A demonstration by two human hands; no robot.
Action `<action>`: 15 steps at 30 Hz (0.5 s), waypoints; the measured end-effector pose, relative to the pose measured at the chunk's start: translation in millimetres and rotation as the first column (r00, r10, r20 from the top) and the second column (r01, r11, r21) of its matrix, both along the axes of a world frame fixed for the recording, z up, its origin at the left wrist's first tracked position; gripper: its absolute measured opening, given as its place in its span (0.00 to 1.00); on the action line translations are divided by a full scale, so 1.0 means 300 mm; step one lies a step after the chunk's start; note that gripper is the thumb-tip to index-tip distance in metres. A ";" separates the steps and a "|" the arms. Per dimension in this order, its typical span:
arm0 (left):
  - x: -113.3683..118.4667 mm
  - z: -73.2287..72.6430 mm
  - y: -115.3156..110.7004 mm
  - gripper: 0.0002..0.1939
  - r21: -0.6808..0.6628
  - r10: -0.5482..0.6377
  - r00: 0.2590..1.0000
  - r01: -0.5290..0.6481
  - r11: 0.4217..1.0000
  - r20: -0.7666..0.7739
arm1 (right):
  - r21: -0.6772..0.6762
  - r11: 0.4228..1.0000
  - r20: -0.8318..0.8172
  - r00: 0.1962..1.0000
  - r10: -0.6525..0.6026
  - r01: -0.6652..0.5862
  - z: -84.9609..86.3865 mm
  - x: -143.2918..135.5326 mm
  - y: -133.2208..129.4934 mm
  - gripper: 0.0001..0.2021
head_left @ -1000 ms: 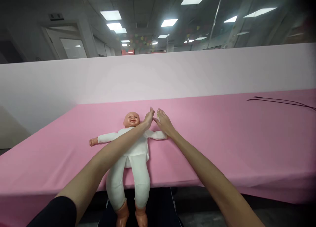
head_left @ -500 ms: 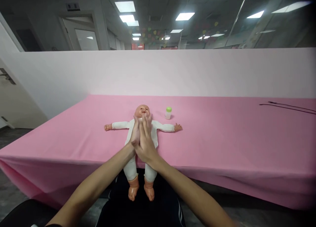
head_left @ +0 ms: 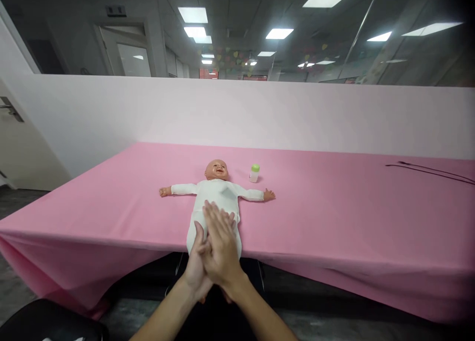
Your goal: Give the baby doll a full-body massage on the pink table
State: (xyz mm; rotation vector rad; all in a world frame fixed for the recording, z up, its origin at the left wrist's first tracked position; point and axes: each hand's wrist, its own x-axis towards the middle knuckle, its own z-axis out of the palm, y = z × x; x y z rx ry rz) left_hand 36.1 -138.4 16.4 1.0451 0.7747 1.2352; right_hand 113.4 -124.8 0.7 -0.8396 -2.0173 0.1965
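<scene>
My left hand (head_left: 197, 263) and my right hand (head_left: 222, 249) are pressed together, palm against palm, in front of the doll's lower body. The right hand lies over the left, its fingers stretched out and pointing away from me. Parts of the left fingers show behind it. No object can be seen between them. A baby doll (head_left: 217, 195) in a white suit lies on its back with both arms spread. My hands and wrists hide most of its legs. Right of its head stands a small clear bottle (head_left: 254, 175) with a green cap.
The pink cloth (head_left: 326, 207) covers a table that ends at a white wall (head_left: 297, 116) with glass above. Two thin black cords (head_left: 430, 170) lie at the far right. A black chair (head_left: 52, 321) is at the lower left.
My pressed hands have come back toward me, from the doll's chest to over its lower body and legs. The right hand has turned to lie more on top of the left.
</scene>
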 end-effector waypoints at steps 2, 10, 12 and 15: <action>-0.012 -0.009 -0.037 0.53 -0.048 -0.028 0.998 0.031 0.998 0.060 | -0.034 0.999 -0.079 0.996 -0.033 0.031 0.005 0.027 0.019 0.36; -0.156 0.079 0.186 0.43 0.249 0.163 0.957 -0.101 0.963 -0.241 | -0.172 0.985 0.038 0.999 0.007 -0.001 0.021 0.141 0.214 0.30; -0.176 0.077 0.266 0.40 0.325 0.204 0.850 -0.041 0.945 -0.485 | -0.213 0.974 0.081 0.995 -0.064 0.080 0.034 0.167 0.303 0.30; -0.182 0.038 0.358 0.39 0.327 0.210 0.634 0.073 0.942 -0.744 | -0.328 0.942 0.210 0.978 -0.001 0.071 0.026 0.184 0.409 0.31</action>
